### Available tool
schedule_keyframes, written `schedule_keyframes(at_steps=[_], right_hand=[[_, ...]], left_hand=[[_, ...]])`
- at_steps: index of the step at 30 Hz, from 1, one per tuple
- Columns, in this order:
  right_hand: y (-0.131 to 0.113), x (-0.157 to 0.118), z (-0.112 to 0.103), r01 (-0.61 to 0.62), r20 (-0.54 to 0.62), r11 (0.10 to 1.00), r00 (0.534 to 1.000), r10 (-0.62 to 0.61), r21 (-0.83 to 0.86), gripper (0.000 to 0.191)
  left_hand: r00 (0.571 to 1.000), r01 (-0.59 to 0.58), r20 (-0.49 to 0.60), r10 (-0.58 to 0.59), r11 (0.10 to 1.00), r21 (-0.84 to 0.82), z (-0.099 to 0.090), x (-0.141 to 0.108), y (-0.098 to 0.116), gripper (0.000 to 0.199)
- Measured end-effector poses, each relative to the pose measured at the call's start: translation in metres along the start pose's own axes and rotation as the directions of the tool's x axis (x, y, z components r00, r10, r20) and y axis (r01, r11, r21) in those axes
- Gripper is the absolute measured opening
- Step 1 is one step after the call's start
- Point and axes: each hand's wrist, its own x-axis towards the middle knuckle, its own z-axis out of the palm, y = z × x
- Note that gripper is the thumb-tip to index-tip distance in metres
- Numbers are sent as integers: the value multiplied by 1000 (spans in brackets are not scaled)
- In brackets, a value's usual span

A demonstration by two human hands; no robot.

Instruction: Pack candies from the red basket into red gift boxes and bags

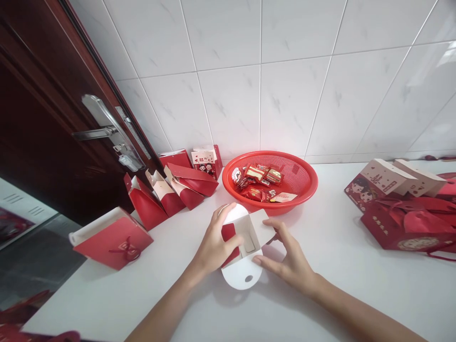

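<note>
Between my hands is an unfolded-top paper gift box (237,275), white inside with red side flaps. Its mouth faces up, and I see no contents in it. My left hand (212,240) wraps the box's left side, thumb over the opening. On the other side, my right hand (290,259) grips the box with the thumb at its near right corner and the fingers on the right flap. Just behind the box stands a red plastic basket (302,175) holding several wrapped snacks (254,173) and a small card (283,196).
Several red gift boxes (146,204) stand along the table's left side, one larger red box (114,240) nearer the edge. More boxes (377,183) and a dark red box (395,225) are at the right. A tiled wall (228,109) backs the white table (331,209); a door (46,104) is at left.
</note>
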Motion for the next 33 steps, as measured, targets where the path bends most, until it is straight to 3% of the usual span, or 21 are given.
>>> schedule_keyframes(at_steps=[2, 5, 10, 15, 19, 22, 25, 29, 33], right_hand=[[0, 0, 1, -25, 4, 1000, 1000, 25, -18, 52], [-2, 0, 1, -65, 16, 998, 998, 66, -16, 49], [-4, 1, 1, -131, 29, 991, 991, 131, 24, 52], [-5, 2, 1, -208, 37, 976, 978, 206, 63, 52], [-8, 4, -1, -270, 66, 956, 962, 264, 114, 53], [-9, 6, -2, -300, 91, 945, 953, 290, 130, 53], [-8, 7, -3, -314, 106, 940, 947, 302, 130, 54], [-5, 7, -4, -364, 106, 925, 929, 353, 108, 57], [-1, 9, -7, -381, 92, 920, 923, 373, 89, 57]], left_hand=[[996, 65, 71, -52, 979, -193, -2, 0, 2, 74], [982, 168, 160, -102, 856, -489, -4, 4, 2, 84], [979, 198, 104, -176, 693, -693, -8, 17, 2, 91], [944, 328, 219, -246, 765, -554, -26, 26, 1, 85], [890, 375, 400, -217, 849, -373, -47, 28, -5, 74], [842, 364, 506, -188, 890, -274, -64, 30, -13, 72], [831, 281, 541, -129, 937, -208, -73, 35, -25, 74], [822, 209, 567, -50, 953, -219, -66, 42, -40, 81], [843, 203, 536, -32, 943, -262, -51, 47, -52, 88]])
